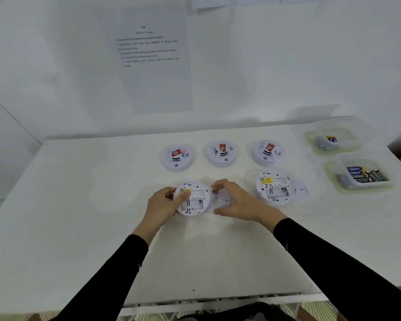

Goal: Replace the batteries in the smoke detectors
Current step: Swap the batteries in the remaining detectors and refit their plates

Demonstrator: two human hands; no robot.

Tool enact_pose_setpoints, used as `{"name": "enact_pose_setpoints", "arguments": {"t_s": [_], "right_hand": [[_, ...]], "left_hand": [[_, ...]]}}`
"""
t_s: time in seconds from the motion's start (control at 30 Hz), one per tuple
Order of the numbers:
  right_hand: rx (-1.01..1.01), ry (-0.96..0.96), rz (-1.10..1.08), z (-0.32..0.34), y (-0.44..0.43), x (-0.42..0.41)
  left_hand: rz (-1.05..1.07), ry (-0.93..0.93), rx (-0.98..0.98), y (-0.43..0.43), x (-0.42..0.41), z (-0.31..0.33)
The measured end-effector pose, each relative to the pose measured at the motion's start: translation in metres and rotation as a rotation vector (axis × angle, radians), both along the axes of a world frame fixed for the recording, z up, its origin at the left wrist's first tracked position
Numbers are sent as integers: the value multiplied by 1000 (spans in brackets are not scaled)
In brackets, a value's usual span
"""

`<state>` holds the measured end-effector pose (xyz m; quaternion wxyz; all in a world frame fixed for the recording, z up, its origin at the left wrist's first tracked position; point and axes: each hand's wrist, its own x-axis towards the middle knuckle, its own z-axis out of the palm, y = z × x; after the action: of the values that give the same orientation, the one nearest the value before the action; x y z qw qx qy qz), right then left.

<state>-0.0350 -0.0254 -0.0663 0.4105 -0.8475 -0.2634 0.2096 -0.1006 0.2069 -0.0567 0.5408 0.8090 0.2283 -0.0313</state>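
Looking down, head view: left grip (162,202) grasps upturned smoke detector (195,202) by its left edge, thumb lying across the yellow label. Detector sits centre-front on white bench (79,205). Its batt bay faces up and looks empty, w/ black wires beside it. Right grip (239,202) is curled round white cover plate (221,201), fingers on far edge, thumb on near edge. Plate touches detector's right side; flat on bench or lifted, can't tell. Both arms in black sleeves (333,258).

To the right, 2nd upturned detector (274,188) lies w/ bay open, its loose cover (301,189) just beside it.

Behind, a row of 3 face-up units w/ red tags: back-left detector (176,157), back-mid detector (221,152), back-right detector (266,151).

At bench's right edge are 2 clear tubs. Far tub (345,135) holds a few batts (331,138). Near tub (357,162) holds more dark batts (366,176).

Printed sheet (153,77) hangs on wall behind bench.
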Motion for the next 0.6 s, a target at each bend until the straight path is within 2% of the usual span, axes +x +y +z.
{"name": "enact_pose_setpoints", "arguments": {"t_s": [0.17,0.4,0.6], "right_hand": [[-6,-2,-1,2,0,1],[17,-143,-59,11,-2,8],[52,-211,-84,31,-18,24]], "left_hand": [[-11,35,95,8,5,3],[88,-119,220,22,70,14],[-8,63,447,1,131,6]]}}
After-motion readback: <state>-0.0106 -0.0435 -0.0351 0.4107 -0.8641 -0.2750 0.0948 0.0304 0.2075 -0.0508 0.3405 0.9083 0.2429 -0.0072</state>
